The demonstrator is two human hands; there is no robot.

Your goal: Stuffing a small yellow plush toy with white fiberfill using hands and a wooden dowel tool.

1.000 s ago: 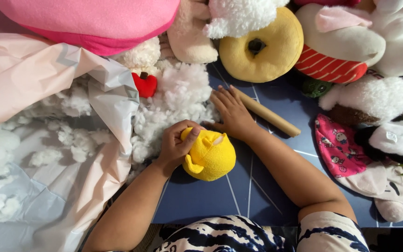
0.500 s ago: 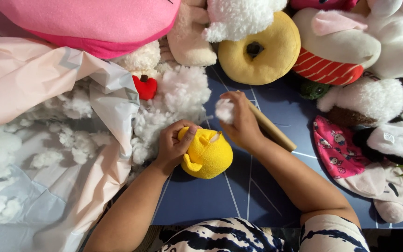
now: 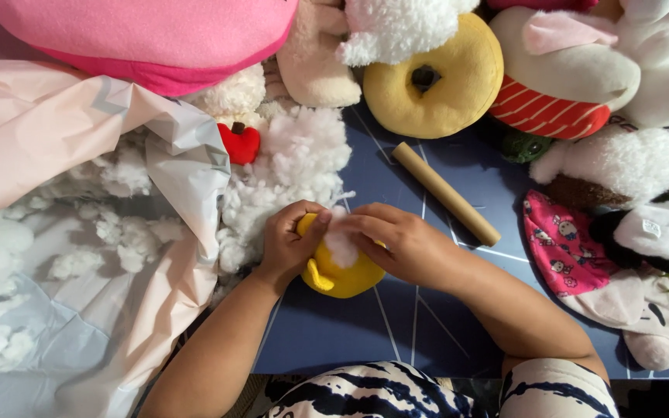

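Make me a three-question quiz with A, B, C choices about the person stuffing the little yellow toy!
1. Where does the tan cardboard tube lie?
A. On the dark blue mat
B. Inside the pink plastic bag
C. On the yellow ring cushion

2. What colour is the small plush apple by the white stuffing pile?
A. Green
B. Red
C. Blue

3. What is the right hand doing?
A. Resting flat on the mat
B. Gripping the tube
C. Pressing a white fluff tuft at the small yellow plush toy

Answers: 1 A, the tube lies on the dark blue mat, right of the hands. 2 B, it is red with a dark stem. 3 C, its fingers pinch fluff at the toy, which the left hand grips.
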